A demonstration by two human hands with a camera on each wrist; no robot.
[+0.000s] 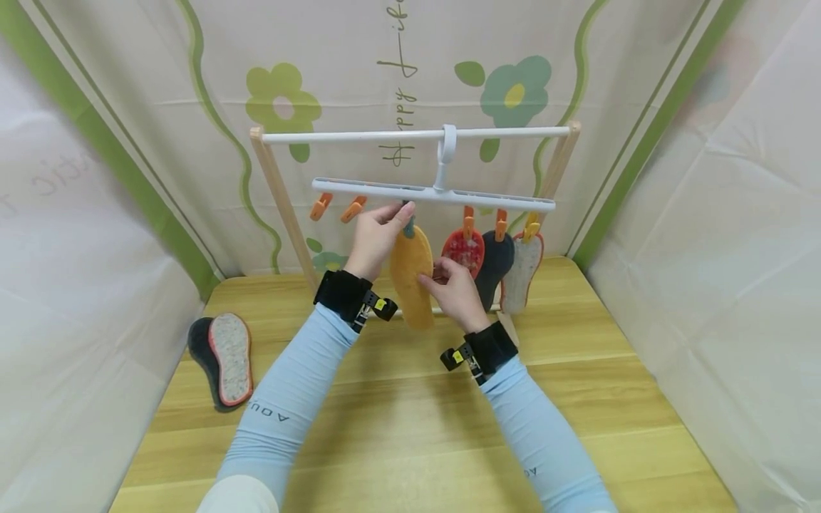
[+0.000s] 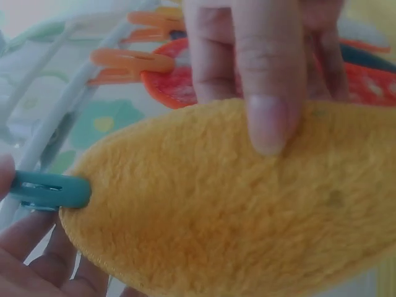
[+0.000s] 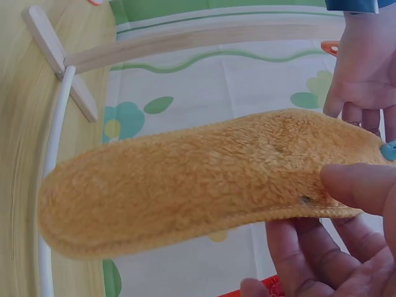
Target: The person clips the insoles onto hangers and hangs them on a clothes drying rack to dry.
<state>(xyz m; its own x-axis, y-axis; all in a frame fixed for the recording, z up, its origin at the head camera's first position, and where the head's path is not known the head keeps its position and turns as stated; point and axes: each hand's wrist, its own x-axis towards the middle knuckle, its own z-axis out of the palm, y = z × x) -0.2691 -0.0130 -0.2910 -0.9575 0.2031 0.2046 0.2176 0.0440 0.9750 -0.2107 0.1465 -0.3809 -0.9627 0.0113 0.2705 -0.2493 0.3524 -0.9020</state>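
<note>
A fuzzy yellow-orange insole (image 1: 410, 281) hangs toe-down under a white clip hanger (image 1: 378, 190). At its top edge a teal clothes peg (image 2: 52, 190) bites the insole. My left hand (image 1: 374, 239) pinches the peg's upper end between thumb and fingers, its other fingers behind the insole. Lower down, my right hand (image 1: 458, 292) pinches the insole's right edge, thumb on the fuzzy face and fingers behind. To the right, a red insole (image 1: 463, 251), a dark insole (image 1: 495, 267) and a grey insole with red rim (image 1: 522, 274) hang from pegs.
Two vacant orange pegs (image 1: 353, 209) dangle at the hanger's left. The hanger hooks over a white rail (image 1: 359, 137) on a wooden-legged rack. On the wooden table (image 1: 398, 442), a grey red-rimmed insole (image 1: 231, 356) overlaps a dark insole (image 1: 204, 360) at left. Printed cloth (image 1: 359, 64) forms the back.
</note>
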